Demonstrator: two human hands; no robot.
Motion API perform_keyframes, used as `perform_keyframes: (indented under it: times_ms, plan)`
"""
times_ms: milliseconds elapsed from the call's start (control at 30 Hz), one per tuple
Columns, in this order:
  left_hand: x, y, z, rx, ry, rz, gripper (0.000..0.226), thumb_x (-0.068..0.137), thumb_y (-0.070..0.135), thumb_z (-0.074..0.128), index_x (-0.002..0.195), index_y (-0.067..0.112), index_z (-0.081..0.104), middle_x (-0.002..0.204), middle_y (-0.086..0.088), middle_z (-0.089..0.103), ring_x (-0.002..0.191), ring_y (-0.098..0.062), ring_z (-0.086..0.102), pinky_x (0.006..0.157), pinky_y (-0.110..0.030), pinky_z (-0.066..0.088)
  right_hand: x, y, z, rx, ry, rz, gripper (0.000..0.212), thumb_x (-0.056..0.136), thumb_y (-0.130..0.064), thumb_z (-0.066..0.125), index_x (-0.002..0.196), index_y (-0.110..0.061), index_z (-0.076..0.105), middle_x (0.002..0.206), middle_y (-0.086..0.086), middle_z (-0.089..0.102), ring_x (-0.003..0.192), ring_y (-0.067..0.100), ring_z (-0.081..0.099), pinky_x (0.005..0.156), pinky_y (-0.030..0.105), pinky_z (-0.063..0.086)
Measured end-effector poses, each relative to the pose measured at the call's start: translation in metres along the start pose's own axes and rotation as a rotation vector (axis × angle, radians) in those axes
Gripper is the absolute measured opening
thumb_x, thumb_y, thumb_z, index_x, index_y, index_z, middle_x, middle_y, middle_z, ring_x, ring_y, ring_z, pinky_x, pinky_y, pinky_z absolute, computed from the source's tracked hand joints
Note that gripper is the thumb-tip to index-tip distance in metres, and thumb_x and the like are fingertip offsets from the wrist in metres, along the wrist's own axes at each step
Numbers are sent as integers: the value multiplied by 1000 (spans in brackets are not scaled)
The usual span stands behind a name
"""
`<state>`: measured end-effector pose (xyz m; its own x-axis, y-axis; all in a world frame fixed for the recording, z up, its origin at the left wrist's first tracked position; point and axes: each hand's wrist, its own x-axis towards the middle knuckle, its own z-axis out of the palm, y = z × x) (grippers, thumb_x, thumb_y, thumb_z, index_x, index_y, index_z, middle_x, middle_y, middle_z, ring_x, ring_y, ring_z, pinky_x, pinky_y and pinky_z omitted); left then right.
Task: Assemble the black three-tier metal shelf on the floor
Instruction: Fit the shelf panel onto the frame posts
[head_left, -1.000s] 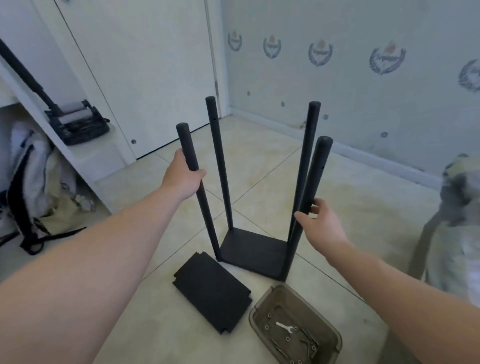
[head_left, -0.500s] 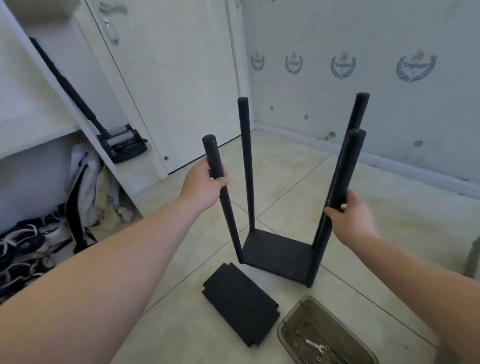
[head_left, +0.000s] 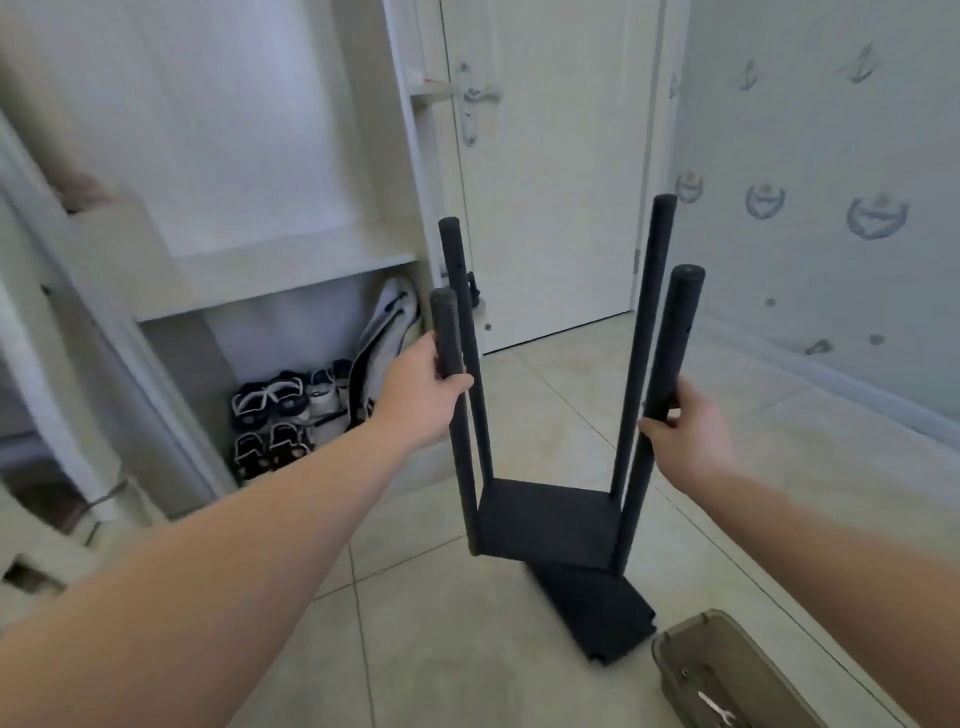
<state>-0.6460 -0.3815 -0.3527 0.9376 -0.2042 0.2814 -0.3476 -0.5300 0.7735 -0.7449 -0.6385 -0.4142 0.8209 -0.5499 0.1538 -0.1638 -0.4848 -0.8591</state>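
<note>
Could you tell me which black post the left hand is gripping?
The near left post; the left hand wraps it near its top, while the far left post stands free.

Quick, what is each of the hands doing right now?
Left hand: closed around the near left post.
Right hand: closed around the near right post.

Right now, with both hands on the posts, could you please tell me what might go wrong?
The left hand and right hand grip the black metal shelf frame, whose upright tops are unbraced; they may splay. The frame's near edge appears over the loose flat black metal panel, so setting it down there could leave it rocking. The olive plastic tray of hardware lies close and could be knocked.
</note>
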Motion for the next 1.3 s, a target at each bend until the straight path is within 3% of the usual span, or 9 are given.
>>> perform_keyframes:
  times_ms: [133, 233, 600, 733, 800, 967, 1033, 1200, 1300]
  plan:
    - [-53, -41, -43, 10, 58, -123, 23, 89, 10, 72, 110, 15, 62, 100, -3, 70, 95, -21, 66, 87, -38, 54, -38, -19, 54, -47, -115, -62, 21, 96, -9, 62, 110, -22, 53, 106, -3, 63, 96, 26, 64, 80, 42, 54]
    - [-91, -73, -55, 19, 131, -211, 19, 90, 14, 71, 105, 20, 60, 98, 3, 67, 94, -20, 64, 76, -31, 52, -64, -20, 93, -81, -160, -81, 21, 96, -9, 61, 109, -23, 53, 100, -6, 61, 91, 23, 63, 66, 32, 45]
    - [-136, -153, -38, 75, 286, -401, 30, 95, 22, 65, 123, 28, 58, 113, 5, 67, 109, -23, 65, 89, -38, 52, -96, 3, 200, -56, -320, -94, 27, 96, -6, 61, 122, -15, 56, 109, -5, 62, 104, 27, 64, 93, 48, 55]
    - [-126, -169, -44, 42, 313, -399, 29, 95, 21, 65, 122, 30, 57, 111, 9, 66, 104, -18, 64, 87, -37, 54, -80, 3, 221, -40, -336, -99, 27, 96, -5, 61, 121, -15, 55, 107, -6, 61, 100, 25, 64, 89, 41, 54]
    - [-125, -177, -45, 7, 326, -400, 27, 96, 23, 63, 121, 30, 58, 110, 8, 67, 98, -12, 63, 77, -27, 51, -71, 3, 225, -54, -357, -95, 27, 95, -6, 63, 118, -17, 54, 107, -6, 61, 99, 24, 64, 85, 38, 53]
    - [-130, -198, -36, -64, 297, -469, 23, 97, 24, 64, 119, 28, 59, 109, 8, 66, 102, -14, 62, 73, -21, 45, -37, 2, 218, -156, -504, -40, 38, 92, -10, 70, 125, -16, 54, 114, 2, 65, 103, 26, 65, 84, 44, 59]
    - [-134, -204, -34, -42, 270, -500, 29, 97, 24, 63, 125, 27, 58, 115, 5, 66, 104, -14, 61, 70, -17, 42, -31, 7, 211, -227, -537, -48, 40, 94, -15, 70, 131, -13, 55, 115, 0, 64, 101, 23, 62, 73, 32, 55]
    - [-141, -209, -28, 33, 256, -602, 37, 99, 23, 61, 134, 27, 54, 124, 3, 63, 96, -14, 59, 65, -19, 41, -36, 19, 206, -257, -576, -55, 43, 96, -22, 68, 135, -9, 56, 122, 6, 65, 109, 27, 62, 92, 40, 53]
    - [-146, -205, -22, 22, 293, -664, 35, 99, 21, 60, 134, 25, 54, 118, 0, 65, 91, -18, 60, 69, -27, 46, -44, 26, 203, -209, -569, -57, 39, 96, -19, 68, 132, -12, 57, 116, 2, 64, 102, 24, 62, 89, 43, 56]
